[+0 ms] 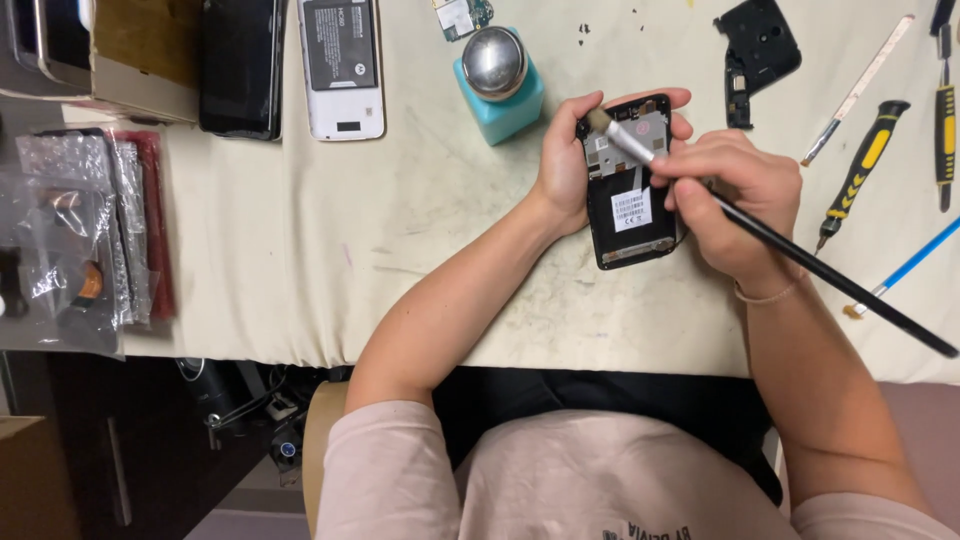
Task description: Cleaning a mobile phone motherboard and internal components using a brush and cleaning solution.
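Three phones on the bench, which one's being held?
The opened black phone, gripped by the left hand while the right hand brushes it. The white phone and dark phone lie untouched at the far edge.

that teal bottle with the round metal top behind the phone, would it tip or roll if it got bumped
The teal bottle looks squat and squarish, so it probably resists tipping. Its domed metal cap may make it slightly top-heavy. The flat sides suggest it would slide on the table rather than roll. How full it is cannot be told.
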